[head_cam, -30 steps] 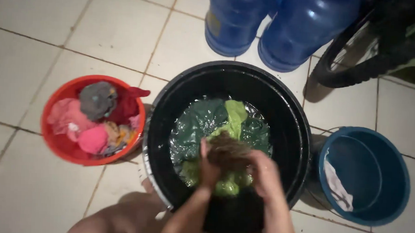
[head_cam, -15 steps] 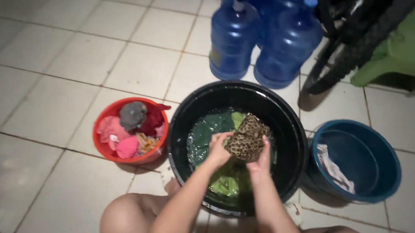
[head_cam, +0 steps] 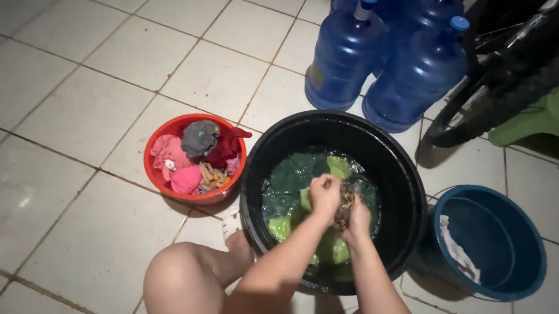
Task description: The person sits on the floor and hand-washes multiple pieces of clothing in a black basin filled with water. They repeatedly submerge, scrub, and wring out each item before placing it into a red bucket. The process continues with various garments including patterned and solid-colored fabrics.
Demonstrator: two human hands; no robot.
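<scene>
A red basin (head_cam: 159, 170) is sitting on the tiled floor (head_cam: 74, 104) just left of the black tub (head_cam: 392, 174), and it is holding a heap of pink, grey and dark red clothes (head_cam: 198, 156). Inside the black tub, green garments (head_cam: 291, 176) are soaking in water. Over that water the left hand (head_cam: 323, 196) is closing tightly on a bunched leopard-print cloth (head_cam: 344, 204), and the right hand (head_cam: 359, 220) is clenching the same cloth from the other side, both fists pressed against each other. Behind the black tub, two blue water jugs (head_cam: 384, 67) are standing side by side. Just right of the black tub, a blue bucket (head_cam: 508, 248) is holding a white cloth (head_cam: 459, 251), and a bicycle wheel (head_cam: 484, 78) is leaning beyond it.
</scene>
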